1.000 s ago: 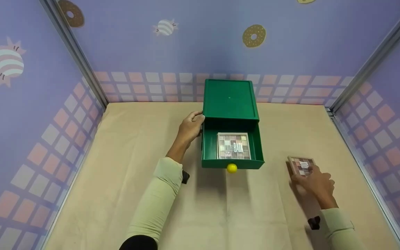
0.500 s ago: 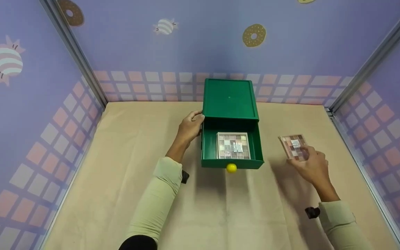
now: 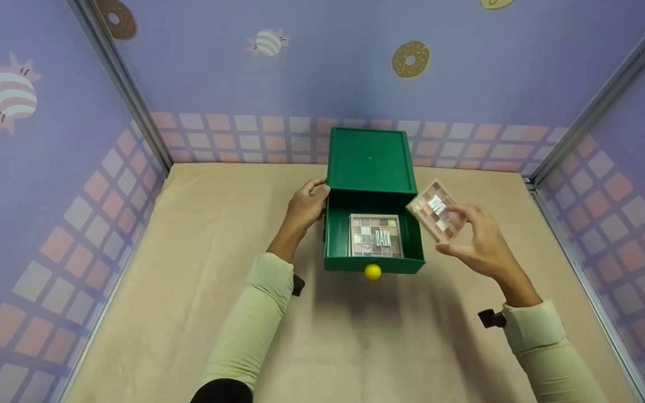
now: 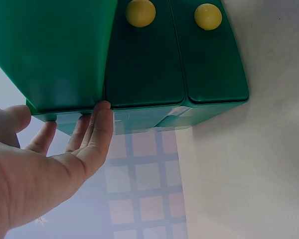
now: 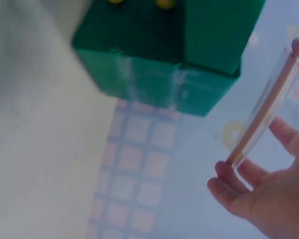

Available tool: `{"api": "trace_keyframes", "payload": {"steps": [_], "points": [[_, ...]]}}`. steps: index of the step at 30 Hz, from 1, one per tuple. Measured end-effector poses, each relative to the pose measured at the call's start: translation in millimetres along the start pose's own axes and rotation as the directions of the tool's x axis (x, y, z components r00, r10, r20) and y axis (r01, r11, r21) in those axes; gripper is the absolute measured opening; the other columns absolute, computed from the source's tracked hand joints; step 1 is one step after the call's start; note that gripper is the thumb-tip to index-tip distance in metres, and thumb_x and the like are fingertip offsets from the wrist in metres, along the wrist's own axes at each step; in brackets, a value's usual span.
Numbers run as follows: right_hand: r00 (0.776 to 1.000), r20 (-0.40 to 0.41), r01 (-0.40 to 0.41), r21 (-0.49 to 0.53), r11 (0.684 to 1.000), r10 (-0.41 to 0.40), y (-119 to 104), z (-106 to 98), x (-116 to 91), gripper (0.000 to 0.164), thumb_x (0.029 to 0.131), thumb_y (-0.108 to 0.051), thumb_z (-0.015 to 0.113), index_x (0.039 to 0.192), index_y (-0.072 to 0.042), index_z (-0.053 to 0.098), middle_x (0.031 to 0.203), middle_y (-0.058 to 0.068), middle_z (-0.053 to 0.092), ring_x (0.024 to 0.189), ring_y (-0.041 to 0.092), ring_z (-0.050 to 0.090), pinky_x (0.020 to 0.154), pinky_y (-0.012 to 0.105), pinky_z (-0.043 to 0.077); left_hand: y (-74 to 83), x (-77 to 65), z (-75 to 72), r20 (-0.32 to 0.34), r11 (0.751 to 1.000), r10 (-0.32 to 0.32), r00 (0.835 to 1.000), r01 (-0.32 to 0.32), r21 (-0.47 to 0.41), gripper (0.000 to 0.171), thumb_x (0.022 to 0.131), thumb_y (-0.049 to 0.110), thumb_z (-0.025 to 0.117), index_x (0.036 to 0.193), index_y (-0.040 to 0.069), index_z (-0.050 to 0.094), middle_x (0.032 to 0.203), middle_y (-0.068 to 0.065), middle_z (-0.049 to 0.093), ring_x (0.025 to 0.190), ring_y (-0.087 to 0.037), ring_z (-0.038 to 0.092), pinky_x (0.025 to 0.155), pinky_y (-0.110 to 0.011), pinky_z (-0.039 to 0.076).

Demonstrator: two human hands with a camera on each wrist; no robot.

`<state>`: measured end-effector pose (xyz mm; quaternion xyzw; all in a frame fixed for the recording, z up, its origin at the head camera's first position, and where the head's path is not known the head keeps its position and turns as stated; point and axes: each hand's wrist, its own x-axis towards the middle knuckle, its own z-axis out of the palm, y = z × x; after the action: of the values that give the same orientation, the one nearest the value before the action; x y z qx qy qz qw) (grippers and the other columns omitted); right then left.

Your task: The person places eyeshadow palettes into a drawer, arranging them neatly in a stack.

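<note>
A green drawer cabinet (image 3: pixel 370 159) stands against the back wall with its top drawer (image 3: pixel 336 238) pulled out. Inside that drawer lies an eyeshadow palette (image 3: pixel 375 236) with a clear lid. My left hand (image 3: pixel 305 208) rests on the cabinet's left side; in the left wrist view its fingertips (image 4: pixel 103 107) touch the side wall, fingers fairly straight. To the right of the drawer, in the air, my right hand (image 3: pixel 482 243) pinches a second eyeshadow palette (image 3: pixel 437 210) by its edges. That palette is tilted, one corner by the drawer's right wall. The right wrist view shows it edge-on (image 5: pixel 264 112).
Two lower drawers (image 4: pixel 144 59) are closed, each with a yellow knob (image 4: pixel 208 17). Another yellow knob (image 3: pixel 373 272) sits on the open drawer's front. A beige cloth (image 3: pixel 216 235) covers the table, with patterned walls (image 3: pixel 322 73) around it.
My right hand has lifted the second palette off the table and carried it left and away from me to the drawer's right side. The left hand and cabinet have stayed put.
</note>
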<state>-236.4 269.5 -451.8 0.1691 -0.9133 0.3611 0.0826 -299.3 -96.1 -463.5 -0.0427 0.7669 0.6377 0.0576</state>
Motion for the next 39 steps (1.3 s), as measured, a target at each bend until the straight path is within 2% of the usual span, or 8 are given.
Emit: {"api": "trace_keyframes", "payload": {"steps": [3, 7, 16, 24, 28, 33, 35, 39], "points": [[0.996, 0.062, 0.07, -0.004, 0.998, -0.07, -11, 3, 9, 0.076, 0.071, -0.016, 0.089, 0.138, -0.005, 0.055, 0.141, 0.023, 0.051, 0.125, 0.041, 0.047, 0.106, 0.068, 0.036, -0.3, 0.3, 0.4, -0.007, 1.0, 0.0, 1.0, 0.0, 0.006, 0.045, 0.107, 0.041, 0.047, 0.15, 0.027, 0.051, 0.137, -0.01, 0.06, 0.106, -0.027, 0.066, 0.098, -0.049, 0.053], [0.983, 0.166, 0.086, -0.013, 0.996, -0.083, -26, 8, 19, 0.081, 0.068, -0.017, 0.091, 0.14, -0.008, 0.055, 0.148, 0.019, 0.046, 0.13, 0.042, 0.045, 0.106, 0.07, 0.037, -1.4, 0.2, 1.2, -0.011, 1.0, -0.001, 1.0, 0.002, 0.017, 0.046, 0.106, 0.042, 0.047, 0.149, 0.027, 0.051, 0.133, -0.007, 0.062, 0.102, -0.023, 0.066, 0.091, -0.041, 0.055], [0.927, 0.355, 0.149, -0.053, 0.987, -0.121, -52, 17, 38, 0.089, 0.069, -0.028, 0.09, 0.148, -0.014, 0.05, 0.155, 0.017, 0.039, 0.139, 0.041, 0.034, 0.108, 0.073, 0.034, -1.9, -0.4, 1.6, -0.014, 1.0, 0.007, 1.0, -0.006, 0.027, 0.045, 0.107, 0.042, 0.047, 0.149, 0.028, 0.052, 0.13, -0.007, 0.065, 0.098, -0.021, 0.065, 0.084, -0.035, 0.054], [0.884, 0.439, 0.186, -0.018, 0.982, -0.16, -58, 26, 41, 0.093, 0.072, -0.024, 0.089, 0.153, -0.022, 0.044, 0.163, 0.018, 0.027, 0.144, 0.045, 0.025, 0.11, 0.075, 0.031, -0.5, -1.0, 1.7, -0.002, 1.0, -0.002, 1.0, 0.002, 0.017, 0.045, 0.107, 0.041, 0.047, 0.15, 0.028, 0.051, 0.138, -0.008, 0.06, 0.108, -0.024, 0.066, 0.093, -0.04, 0.055], [0.879, 0.442, 0.195, 0.007, 0.981, -0.178, -57, 27, 41, 0.092, 0.074, -0.019, 0.088, 0.154, -0.023, 0.043, 0.166, 0.018, 0.022, 0.147, 0.047, 0.022, 0.111, 0.076, 0.028, 1.0, -1.1, 0.5, 0.002, 1.0, -0.004, 1.0, 0.004, 0.014, 0.045, 0.107, 0.041, 0.047, 0.15, 0.028, 0.05, 0.139, -0.008, 0.06, 0.107, -0.025, 0.066, 0.096, -0.042, 0.054], [0.872, 0.451, 0.207, 0.011, 0.978, -0.189, -56, 30, 39, 0.089, 0.078, -0.021, 0.088, 0.154, -0.021, 0.043, 0.168, 0.015, 0.017, 0.151, 0.047, 0.017, 0.111, 0.074, 0.029, 1.8, -0.8, -0.3, 0.0, 1.0, -0.003, 1.0, 0.003, 0.011, 0.045, 0.107, 0.041, 0.047, 0.15, 0.027, 0.051, 0.135, -0.007, 0.062, 0.1, -0.023, 0.066, 0.09, -0.039, 0.054], [0.881, 0.436, 0.196, 0.012, 0.981, -0.181, -56, 31, 37, 0.087, 0.08, -0.021, 0.088, 0.154, -0.021, 0.043, 0.169, 0.014, 0.017, 0.152, 0.046, 0.017, 0.112, 0.073, 0.03, 1.4, -0.1, -0.3, 0.0, 1.0, -0.006, 1.0, 0.006, 0.014, 0.045, 0.107, 0.041, 0.047, 0.149, 0.028, 0.051, 0.135, -0.007, 0.063, 0.098, -0.022, 0.066, 0.086, -0.036, 0.054], [0.916, 0.36, 0.19, -0.004, 0.982, -0.176, -62, 33, 33, 0.079, 0.083, -0.022, 0.086, 0.152, -0.018, 0.047, 0.167, 0.013, 0.023, 0.152, 0.044, 0.021, 0.112, 0.072, 0.03, 1.5, 0.5, -0.2, -0.007, 1.0, -0.008, 1.0, 0.008, 0.02, 0.045, 0.106, 0.042, 0.048, 0.148, 0.028, 0.052, 0.132, -0.007, 0.064, 0.097, -0.021, 0.066, 0.084, -0.034, 0.054]]}}
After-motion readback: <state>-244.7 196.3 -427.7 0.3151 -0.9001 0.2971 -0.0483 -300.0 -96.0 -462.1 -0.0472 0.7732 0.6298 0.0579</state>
